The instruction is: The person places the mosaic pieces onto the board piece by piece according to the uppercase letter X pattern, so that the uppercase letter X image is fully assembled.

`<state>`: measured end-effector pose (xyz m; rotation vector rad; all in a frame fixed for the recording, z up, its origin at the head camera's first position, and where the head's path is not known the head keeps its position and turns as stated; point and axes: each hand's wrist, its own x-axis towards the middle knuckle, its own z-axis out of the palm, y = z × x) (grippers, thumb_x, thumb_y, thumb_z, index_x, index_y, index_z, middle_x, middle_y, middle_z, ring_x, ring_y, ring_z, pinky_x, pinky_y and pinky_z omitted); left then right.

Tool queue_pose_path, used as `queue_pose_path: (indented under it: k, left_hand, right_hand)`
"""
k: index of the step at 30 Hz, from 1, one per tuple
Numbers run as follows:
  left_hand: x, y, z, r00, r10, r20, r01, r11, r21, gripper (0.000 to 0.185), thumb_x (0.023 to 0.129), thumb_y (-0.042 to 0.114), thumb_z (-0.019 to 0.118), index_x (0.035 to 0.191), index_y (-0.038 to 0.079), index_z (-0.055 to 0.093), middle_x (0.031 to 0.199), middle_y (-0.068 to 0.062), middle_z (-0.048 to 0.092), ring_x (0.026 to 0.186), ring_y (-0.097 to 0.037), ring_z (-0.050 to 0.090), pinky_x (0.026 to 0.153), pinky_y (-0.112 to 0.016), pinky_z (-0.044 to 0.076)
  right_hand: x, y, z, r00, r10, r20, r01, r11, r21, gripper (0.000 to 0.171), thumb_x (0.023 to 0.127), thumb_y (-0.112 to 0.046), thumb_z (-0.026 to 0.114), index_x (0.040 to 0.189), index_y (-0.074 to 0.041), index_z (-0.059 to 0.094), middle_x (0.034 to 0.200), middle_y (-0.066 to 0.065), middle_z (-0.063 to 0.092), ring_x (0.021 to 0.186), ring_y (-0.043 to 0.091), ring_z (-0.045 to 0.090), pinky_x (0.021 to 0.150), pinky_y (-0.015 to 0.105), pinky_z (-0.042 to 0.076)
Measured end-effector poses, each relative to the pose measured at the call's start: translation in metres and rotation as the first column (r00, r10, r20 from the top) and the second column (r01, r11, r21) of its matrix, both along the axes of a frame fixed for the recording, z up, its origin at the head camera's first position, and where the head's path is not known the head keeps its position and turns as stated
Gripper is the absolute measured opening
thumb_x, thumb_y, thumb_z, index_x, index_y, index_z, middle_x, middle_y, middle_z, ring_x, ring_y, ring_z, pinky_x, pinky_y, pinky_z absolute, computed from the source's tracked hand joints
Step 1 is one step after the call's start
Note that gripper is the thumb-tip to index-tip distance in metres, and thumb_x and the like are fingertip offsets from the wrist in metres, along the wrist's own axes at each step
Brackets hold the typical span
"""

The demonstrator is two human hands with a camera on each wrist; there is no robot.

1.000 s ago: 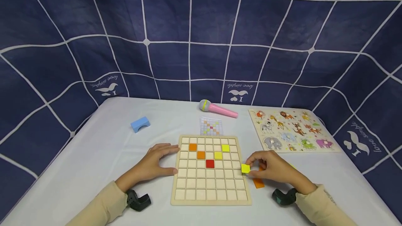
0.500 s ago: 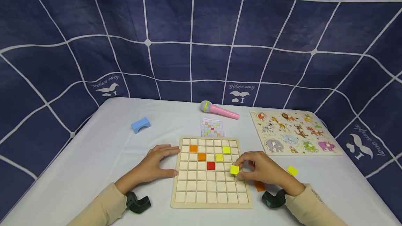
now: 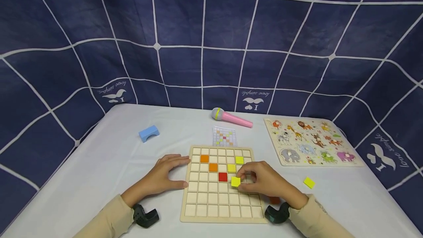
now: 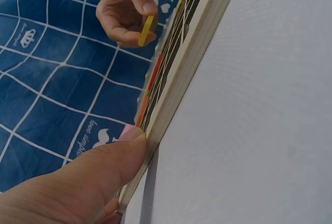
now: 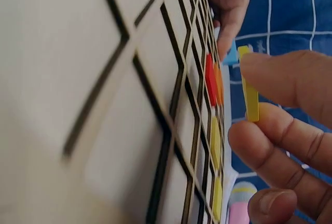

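The right hand [image 3: 264, 181] reaches in from 5 o'clock, forearm low over the desk [image 3: 99, 164], and pinches a yellow square tile [image 3: 235, 181] between thumb and fingertips. The tile hangs just above the wooden grid board [image 3: 223, 216], over the cell at 4 o'clock from the red tile [image 3: 223, 176]; the right wrist view shows it edge-on and clear of the board's surface. The left hand [image 3: 162, 175] lies at 9 o'clock of the board, fingers nearly straight and released, its fingertips against the board's left rim and its thumb pressed to the edge, as the left wrist view shows.

On the board two orange tiles [image 3: 204, 158] run down diagonally from 11 o'clock toward the red one, and two yellow tiles [image 3: 239, 160] run down from 1 o'clock. A loose yellow tile [image 3: 309, 182] lies on the desk at 3 o'clock of the board, and an orange piece [image 3: 274, 200] shows beside the right wrist. At 12 o'clock lies a pattern card [image 3: 224, 137], beyond it a pink toy microphone [image 3: 232, 118]. An animal puzzle board [image 3: 310, 141] sits at 2 o'clock and a blue arch block [image 3: 148, 133] at 10 o'clock.
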<state>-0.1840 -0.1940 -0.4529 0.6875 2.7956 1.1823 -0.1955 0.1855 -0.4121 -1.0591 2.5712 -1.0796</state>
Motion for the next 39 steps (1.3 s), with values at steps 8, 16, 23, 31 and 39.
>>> queue_pose_path:
  k: [8,16,23,31,39]
  left_hand:
    - [0.002,-0.001,0.002,1.000,0.001,0.003,-0.001,1.000,-0.006,0.074,0.084,0.039,0.093,0.147,0.008,0.068,0.156,-0.012,0.061,0.148,-0.046,0.043,0.117,-0.074,0.027]
    - [0.002,-0.001,0.004,1.000,-0.005,0.012,0.005,1.000,-0.007,0.075,0.085,0.039,0.093,0.148,0.008,0.067,0.156,-0.012,0.060,0.149,-0.046,0.042,0.117,-0.074,0.026]
    - [0.001,-0.001,0.003,1.000,-0.007,0.020,0.007,1.000,-0.010,0.075,0.086,0.039,0.093,0.149,0.009,0.066,0.157,-0.012,0.060,0.150,-0.045,0.041,0.118,-0.074,0.025]
    - [0.001,-0.001,0.003,1.000,-0.003,0.022,0.003,1.000,-0.007,0.075,0.085,0.039,0.093,0.149,0.009,0.066,0.157,-0.012,0.059,0.150,-0.045,0.041,0.118,-0.073,0.026]
    - [0.001,-0.001,0.002,1.000,0.002,0.024,-0.002,1.000,-0.012,0.075,0.085,0.040,0.093,0.149,0.010,0.066,0.157,-0.012,0.060,0.150,-0.045,0.042,0.119,-0.073,0.026]
  right_hand:
    - [0.002,-0.020,-0.002,1.000,0.015,0.020,-0.015,1.000,-0.012,0.018,0.088,-0.017,0.092,0.100,-0.017,0.079,0.088,-0.010,0.070,0.057,-0.002,0.042,0.055,0.020,0.040]
    - [0.005,-0.039,0.001,0.999,0.035,-0.002,-0.035,0.999,0.020,0.018,0.087,-0.017,0.093,0.098,-0.017,0.079,0.087,-0.010,0.070,0.064,-0.002,0.046,0.060,0.020,0.043]
    - [0.005,-0.054,0.002,0.999,0.024,-0.039,-0.020,0.996,0.087,0.021,0.083,-0.017,0.094,0.095,-0.019,0.077,0.082,-0.016,0.065,0.072,-0.002,0.049,0.071,0.024,0.044]
    - [0.004,-0.066,0.004,0.996,0.038,-0.075,-0.028,0.990,0.135,0.020,0.083,-0.017,0.095,0.090,-0.020,0.076,0.079,-0.017,0.061,0.071,-0.002,0.047,0.071,0.025,0.042]
    - [0.004,-0.072,0.003,0.996,0.041,-0.081,-0.027,0.987,0.159,0.021,0.081,-0.017,0.097,0.090,-0.019,0.077,0.078,-0.017,0.058,0.070,-0.003,0.047,0.070,0.024,0.043]
